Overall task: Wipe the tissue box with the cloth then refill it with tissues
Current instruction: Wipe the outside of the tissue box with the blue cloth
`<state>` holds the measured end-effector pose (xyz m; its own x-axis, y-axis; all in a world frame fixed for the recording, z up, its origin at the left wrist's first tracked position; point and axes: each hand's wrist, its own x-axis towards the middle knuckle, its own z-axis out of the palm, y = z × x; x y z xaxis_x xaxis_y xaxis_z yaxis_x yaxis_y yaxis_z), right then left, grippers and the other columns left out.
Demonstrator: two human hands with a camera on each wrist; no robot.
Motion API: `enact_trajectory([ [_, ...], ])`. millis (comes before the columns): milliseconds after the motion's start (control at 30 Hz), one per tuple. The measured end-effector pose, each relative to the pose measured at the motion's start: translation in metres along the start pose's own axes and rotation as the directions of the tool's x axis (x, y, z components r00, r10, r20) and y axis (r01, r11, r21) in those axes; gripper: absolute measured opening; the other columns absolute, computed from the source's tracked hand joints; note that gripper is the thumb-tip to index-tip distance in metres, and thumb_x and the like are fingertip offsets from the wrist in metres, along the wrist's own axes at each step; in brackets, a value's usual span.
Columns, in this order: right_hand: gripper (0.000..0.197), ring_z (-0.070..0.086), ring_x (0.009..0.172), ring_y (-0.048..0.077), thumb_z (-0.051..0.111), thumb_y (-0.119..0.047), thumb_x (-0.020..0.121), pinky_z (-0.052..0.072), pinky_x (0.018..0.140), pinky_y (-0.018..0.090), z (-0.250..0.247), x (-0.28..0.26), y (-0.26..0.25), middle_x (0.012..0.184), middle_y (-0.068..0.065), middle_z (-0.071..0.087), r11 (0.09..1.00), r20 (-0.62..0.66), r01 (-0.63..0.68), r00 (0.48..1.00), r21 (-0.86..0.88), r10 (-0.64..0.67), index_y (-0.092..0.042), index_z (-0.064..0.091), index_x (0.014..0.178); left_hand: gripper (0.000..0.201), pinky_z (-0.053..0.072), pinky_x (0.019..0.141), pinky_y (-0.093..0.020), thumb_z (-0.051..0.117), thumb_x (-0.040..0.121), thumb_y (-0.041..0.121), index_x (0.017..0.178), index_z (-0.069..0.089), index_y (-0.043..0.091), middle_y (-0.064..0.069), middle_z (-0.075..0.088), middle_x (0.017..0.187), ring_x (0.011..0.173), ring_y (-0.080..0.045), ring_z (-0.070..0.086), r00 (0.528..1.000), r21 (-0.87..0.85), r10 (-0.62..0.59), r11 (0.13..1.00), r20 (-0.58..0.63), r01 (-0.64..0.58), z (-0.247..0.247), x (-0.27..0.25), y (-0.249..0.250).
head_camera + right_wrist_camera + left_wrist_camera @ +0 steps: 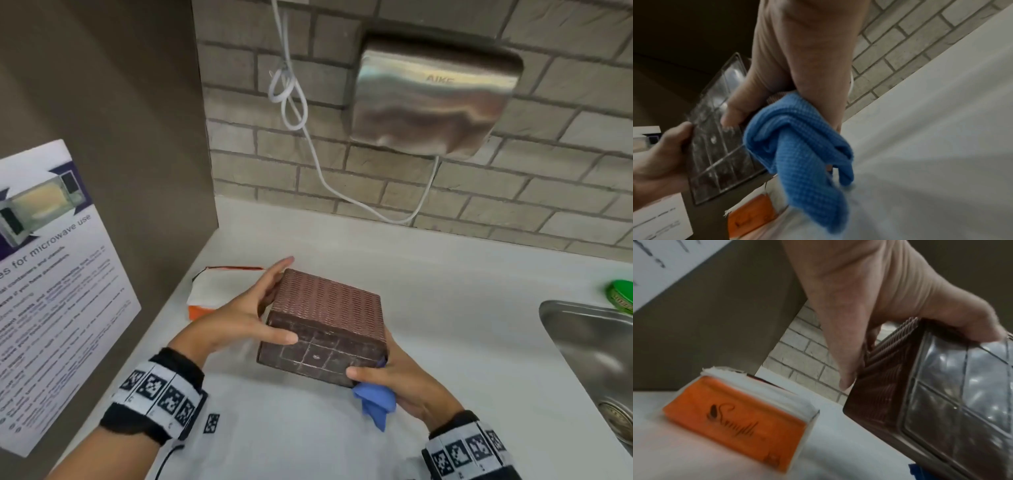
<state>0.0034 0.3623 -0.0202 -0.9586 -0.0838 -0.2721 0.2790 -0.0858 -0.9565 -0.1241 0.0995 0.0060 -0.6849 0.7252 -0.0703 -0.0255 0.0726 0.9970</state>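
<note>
Left hand (pixel 239 317) grips the box (pixel 325 325), thumb on its near face. Right hand (pixel 407 383) clutches box and cloth (pixel 375 404) together.

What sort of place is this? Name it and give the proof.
Probably a shared kitchenette or office pantry: a wall notice on microwave use, a steel sink set into the white counter, and a metal hand dryer on the brick wall.

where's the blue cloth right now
In the head view the blue cloth hangs from the right hand, bunched against the near right corner of the tissue box.
</note>
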Motion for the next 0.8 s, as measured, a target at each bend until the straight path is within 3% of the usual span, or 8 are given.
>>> enact_trajectory([
  [133, 0.091, 0.065, 0.108, 0.029, 0.074, 0.004, 0.074, 0.059, 0.076, 0.035, -0.013, 0.003, -0.003, 0.131, 0.009, 0.059, 0.998, -0.144, 0.001, 0.99, 0.064, 0.009, -0.036, 0.03, 0.142, 0.104, 0.051, 0.101, -0.033, 0.093, 0.056, 0.002, 0.137, 0.041, 0.041, 0.004, 0.061, 0.133, 0.124, -0.017, 0.06, 0.99, -0.07, -0.026, 0.997, -0.14, 0.016, 0.012, 0.009, -0.015],
  [267, 0.064, 0.056, 0.078, 0.044, 0.079, -0.019, 0.074, 0.054, 0.053, 0.042, -0.031, -0.001, -0.017, 0.101, 0.045, 0.048, 0.978, -0.298, 0.132, 0.951, 0.161, -0.079, 0.001, 0.043, 0.124, 0.11, 0.05, 0.103, -0.036, 0.1, 0.041, 0.023, 0.131, 0.043, 0.049, 0.008, 0.057, 0.136, 0.124, -0.01, 0.058, 0.974, -0.095, -0.033, 0.995, -0.225, 0.011, 0.018, 0.008, -0.038],
  [333, 0.047, 0.066, 0.079, 0.037, 0.065, -0.016, 0.088, 0.058, 0.061, 0.044, -0.029, 0.002, -0.028, 0.108, 0.027, 0.063, 0.98, -0.412, 0.19, 0.899, 0.065, -0.147, -0.003, 0.046, 0.129, 0.112, 0.049, 0.104, -0.037, 0.1, 0.042, 0.024, 0.134, 0.042, 0.045, 0.006, 0.056, 0.138, 0.126, -0.011, 0.057, 0.975, -0.102, -0.033, 0.995, -0.219, 0.01, 0.022, 0.009, -0.046],
  [400, 0.04, 0.064, 0.108, 0.024, 0.055, -0.023, 0.096, 0.054, 0.09, 0.048, -0.018, 0.011, -0.038, 0.129, 0.005, 0.061, 0.954, -0.408, 0.179, 0.873, -0.239, -0.266, -0.021, 0.048, 0.135, 0.109, 0.05, 0.102, -0.034, 0.099, 0.046, 0.019, 0.135, 0.041, 0.044, 0.007, 0.056, 0.138, 0.126, -0.01, 0.056, 0.976, -0.088, -0.03, 0.996, -0.216, 0.011, 0.026, 0.01, -0.053],
  [467, 0.044, 0.044, 0.131, 0.02, 0.049, -0.03, 0.098, 0.036, 0.11, 0.045, -0.002, 0.023, -0.042, 0.143, -0.005, 0.047, 0.762, -0.221, 0.123, 0.917, -0.636, -0.332, -0.032, 0.039, 0.141, 0.105, 0.052, 0.098, -0.027, 0.095, 0.053, 0.008, 0.135, 0.04, 0.043, 0.008, 0.056, 0.137, 0.124, -0.006, 0.057, 0.973, -0.085, -0.046, 0.996, -0.226, 0.028, 0.029, 0.011, -0.058],
  [533, 0.044, 0.029, 0.141, 0.027, 0.043, -0.033, 0.099, 0.022, 0.116, 0.047, 0.013, 0.037, -0.038, 0.149, 0.0, 0.039, 0.52, -0.067, 0.086, 0.961, -0.85, -0.268, -0.031, 0.036, 0.143, 0.102, 0.053, 0.093, -0.024, 0.089, 0.06, -0.004, 0.137, 0.038, 0.038, 0.006, 0.055, 0.136, 0.121, -0.004, 0.058, 0.97, -0.08, -0.049, 0.996, -0.237, 0.031, 0.032, 0.011, -0.061],
  [700, 0.042, 0.031, 0.13, 0.034, 0.046, -0.035, 0.095, 0.021, 0.114, 0.047, 0.081, 0.055, -0.03, 0.147, -0.003, 0.037, 0.205, 0.144, 0.203, 0.953, -0.958, -0.268, -0.032, 0.043, 0.137, 0.095, 0.052, 0.092, -0.022, 0.088, 0.062, -0.001, 0.141, 0.04, 0.023, 0.002, 0.058, 0.133, 0.12, -0.006, 0.06, 0.966, -0.074, -0.017, 0.997, -0.258, -0.002, 0.032, 0.008, -0.068],
  [800, 0.051, 0.007, 0.144, 0.039, 0.039, -0.052, 0.094, -0.004, 0.118, 0.055, 0.113, 0.059, -0.015, 0.158, -0.007, 0.021, 0.091, 0.181, 0.208, 0.954, -0.974, -0.24, -0.037, 0.034, 0.143, 0.058, 0.046, 0.106, -0.037, 0.075, 0.079, 0.022, 0.13, 0.048, 0.022, -0.004, 0.06, 0.128, 0.124, -0.017, 0.056, 0.944, -0.032, -0.005, 0.999, -0.331, -0.006, 0.034, 0.008, -0.068],
])
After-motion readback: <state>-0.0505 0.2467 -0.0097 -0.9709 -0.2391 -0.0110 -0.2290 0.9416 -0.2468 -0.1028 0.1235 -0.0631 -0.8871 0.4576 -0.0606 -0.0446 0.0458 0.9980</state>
